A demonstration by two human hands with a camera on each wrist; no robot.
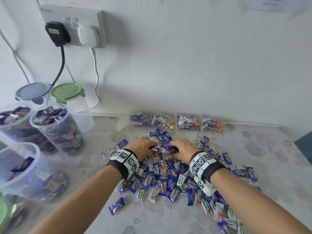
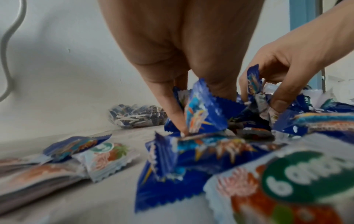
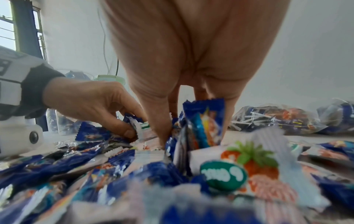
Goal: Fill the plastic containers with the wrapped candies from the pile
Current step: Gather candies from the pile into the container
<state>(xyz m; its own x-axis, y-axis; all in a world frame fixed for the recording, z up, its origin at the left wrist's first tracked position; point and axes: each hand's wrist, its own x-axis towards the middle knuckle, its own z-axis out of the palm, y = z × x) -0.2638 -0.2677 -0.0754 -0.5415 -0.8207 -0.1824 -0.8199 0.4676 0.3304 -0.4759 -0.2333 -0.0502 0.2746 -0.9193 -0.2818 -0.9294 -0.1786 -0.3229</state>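
A pile of wrapped candies (image 1: 165,179), blue and white, is spread over the middle of the table. Both hands are dug into its far part, side by side. My left hand (image 1: 148,146) curls its fingers around a bunch of candies; in the right wrist view its thumb (image 3: 128,133) presses on a white wrapper. My right hand (image 1: 175,146) grips blue wrappers, with its fingers (image 2: 281,97) pinching them in the left wrist view. Two clear plastic containers (image 1: 57,129) (image 1: 15,122) at the left are full of candies. A third container (image 1: 20,168) nearer me is partly filled.
Two lidded containers, one with a grey lid (image 1: 33,92) and one with a green lid (image 1: 66,92), stand against the wall. Several bags of lollipops (image 1: 177,121) line the back edge. A wall socket (image 1: 70,31) has cables hanging down. A loose green lid (image 1: 5,215) lies at the bottom left.
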